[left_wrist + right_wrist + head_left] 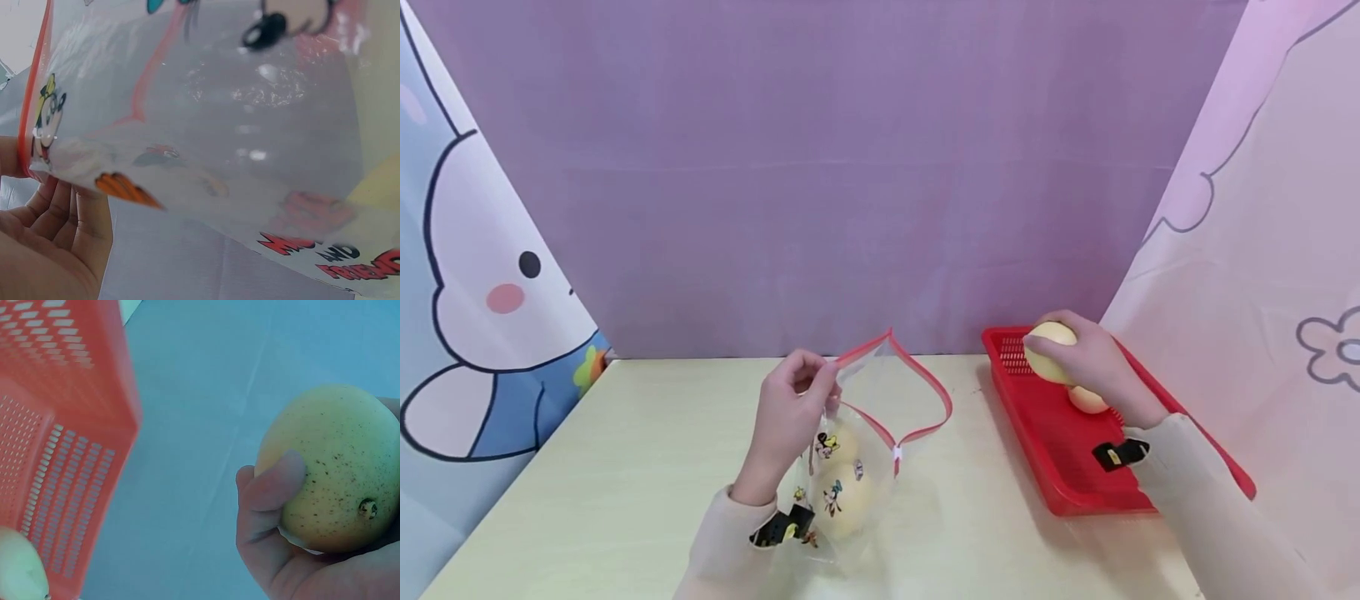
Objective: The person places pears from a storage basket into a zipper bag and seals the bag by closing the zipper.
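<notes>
My left hand [793, 404] pinches the red-edged rim of a clear zip bag [880, 508] printed with cartoon figures. The bag's mouth gapes wide, with a white slider at the near end of the zip. Inside it lie pale yellow mangoes [842, 500], seen through the plastic. In the left wrist view the printed bag [250, 144] fills most of the picture. My right hand [1093, 362] grips a yellow mango [1051, 352] above the red basket [1037, 454]. Brown specks and a stem stub show on that mango [337, 469] in the right wrist view.
Another mango [1087, 400] lies in the basket, partly hidden by my right hand and forearm. The basket stands on the right of the pale table [647, 467]. A purple cloth [850, 183] hangs behind, with printed cartoon cloths at both sides.
</notes>
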Demonstrator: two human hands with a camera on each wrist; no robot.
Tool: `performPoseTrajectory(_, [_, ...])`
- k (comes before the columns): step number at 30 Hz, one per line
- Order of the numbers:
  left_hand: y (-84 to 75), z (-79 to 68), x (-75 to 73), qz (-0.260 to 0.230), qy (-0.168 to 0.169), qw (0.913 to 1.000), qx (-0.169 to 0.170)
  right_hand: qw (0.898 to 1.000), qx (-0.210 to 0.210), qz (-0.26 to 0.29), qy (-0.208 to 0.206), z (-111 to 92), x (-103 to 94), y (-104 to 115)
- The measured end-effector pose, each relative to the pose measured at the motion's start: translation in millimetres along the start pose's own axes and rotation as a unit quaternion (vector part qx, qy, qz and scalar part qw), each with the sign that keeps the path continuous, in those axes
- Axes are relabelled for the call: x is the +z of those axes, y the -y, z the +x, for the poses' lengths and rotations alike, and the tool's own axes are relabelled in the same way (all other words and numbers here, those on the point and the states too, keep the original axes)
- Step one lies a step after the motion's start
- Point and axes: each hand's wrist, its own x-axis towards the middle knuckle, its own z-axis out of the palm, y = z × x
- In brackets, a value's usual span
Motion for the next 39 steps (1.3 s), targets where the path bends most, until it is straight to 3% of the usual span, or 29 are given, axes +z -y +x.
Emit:
performPoseTrajectory(11, [1.6,0.3,0.2,0.001,0.0,1.0,0.005,0.996,-0.029,0.087,-0.014,-12.0,14.9,30.1])
performPoseTrajectory(21, [0.9,-0.5,0.2,-0.005,0.0,1.0,-0.006,0.993,-0.082,0.074,-0.038,-15.5,28.9,51.8])
performPoseTrajectory(30, [1.4,-2.1,1.8,-0.014,0.001,0.9998,-0.01,0.985,-0.12,0.121,-0.021,-20.8,39.3,61.8])
performPoseTrajectory(39, [0.5,-2.1,1.4,-0.01,0.002,0.9999,-0.008,0.971,-0.154,0.186,0.002,-22.1,49.8,80.2])
